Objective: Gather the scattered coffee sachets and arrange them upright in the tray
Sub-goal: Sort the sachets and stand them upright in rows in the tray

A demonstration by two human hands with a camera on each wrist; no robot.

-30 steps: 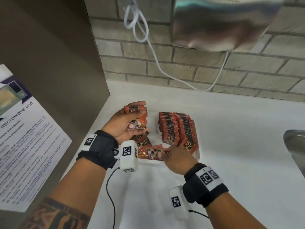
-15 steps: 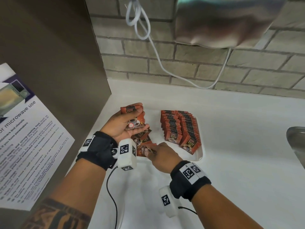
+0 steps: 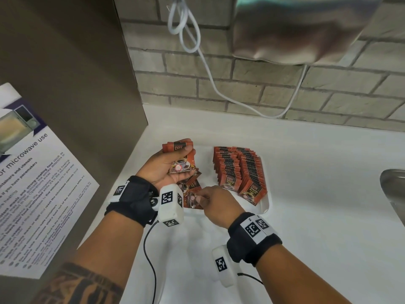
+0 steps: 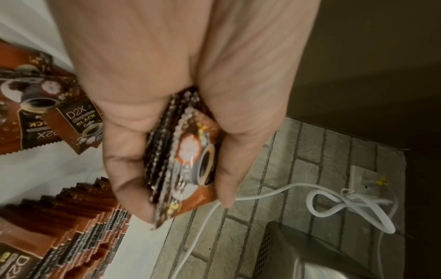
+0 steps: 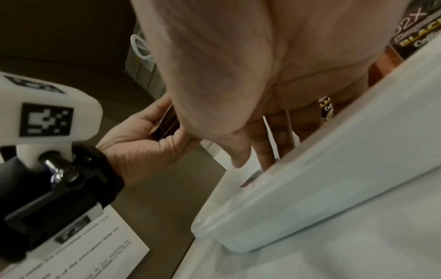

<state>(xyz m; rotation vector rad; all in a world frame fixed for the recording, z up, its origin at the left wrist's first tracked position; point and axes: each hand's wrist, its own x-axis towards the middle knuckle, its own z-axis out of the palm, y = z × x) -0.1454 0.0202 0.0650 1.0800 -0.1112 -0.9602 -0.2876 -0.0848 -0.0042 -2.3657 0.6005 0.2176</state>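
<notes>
My left hand [image 3: 186, 160] is raised over the left end of the white tray [image 3: 266, 207] and grips a small stack of orange-brown coffee sachets [image 3: 182, 154], fanned between thumb and fingers [image 4: 188, 160]. Two rows of sachets [image 3: 237, 170] stand upright in the tray's right part. A few loose sachets [image 3: 190, 187] lie flat in its left part. My right hand [image 3: 200, 197] reaches down onto them and pinches the edge of one; in the right wrist view its fingertips [image 5: 267, 154] dip behind the tray rim [image 5: 310, 188].
A brown panel [image 3: 76, 84] with a microwave notice [image 3: 32, 183] stands close on the left. Behind the white counter [image 3: 306, 216] is a brick wall with a steel hand dryer [image 3: 295, 29] and a hanging white cable [image 3: 210, 80]. A sink edge [image 3: 394, 189] lies at the right.
My right hand has moved left along the tray's near edge, from its middle to the loose sachets beside my left wrist. The left hand keeps its stack in nearly the same place.
</notes>
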